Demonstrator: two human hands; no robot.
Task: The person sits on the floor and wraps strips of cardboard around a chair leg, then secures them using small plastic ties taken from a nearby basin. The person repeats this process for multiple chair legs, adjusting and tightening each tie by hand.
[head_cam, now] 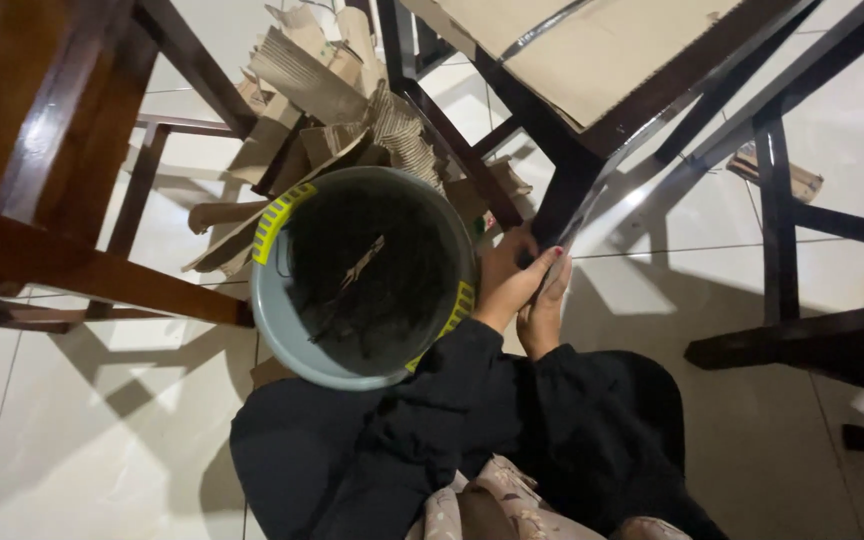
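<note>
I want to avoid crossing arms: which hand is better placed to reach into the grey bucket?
Probably the left hand: it lies right beside the grey bucket, at its rim, while the right hand sits farther off, below the dark table leg.

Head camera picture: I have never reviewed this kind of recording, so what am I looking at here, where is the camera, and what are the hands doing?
The one picture comes from a camera worn on a person's head, looking straight down at a pale tiled floor. There is no machine, only two bare hands in black sleeves. The left hand and right hand meet at a long thin metal strip beside a dark table leg; both seem to grip it, though the fingers overlap. Left of the hands stands a grey bucket with yellow handle grips and dark contents. Behind it lies a heap of torn cardboard. Dark wooden chairs stand around.
</note>
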